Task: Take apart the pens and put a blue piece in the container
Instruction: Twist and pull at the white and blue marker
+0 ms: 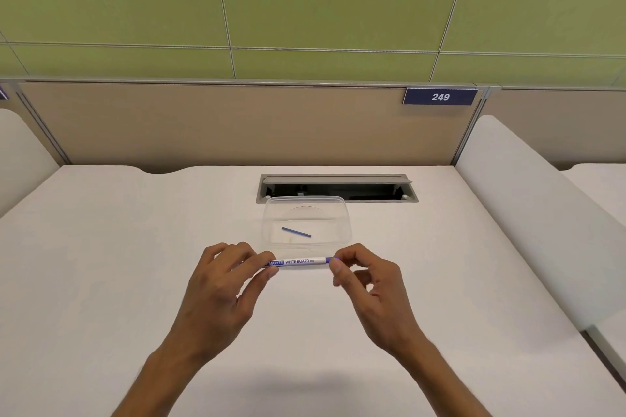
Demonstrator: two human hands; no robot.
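A white whiteboard marker (299, 262) with blue print lies level between my two hands, just in front of the container. My left hand (223, 284) grips its left end with curled fingers and thumb. My right hand (367, 284) pinches the blue right end between thumb and forefinger. The clear plastic container (342, 213) stands on the white desk just beyond the marker. A thin blue stick (296, 232) lies inside it, slanting down to the right.
An open grey cable slot (338, 188) is set into the desk right behind the container. A beige partition (220, 125) with a "249" sign (440, 97) closes the back. White side dividers (528, 213) flank the desk.
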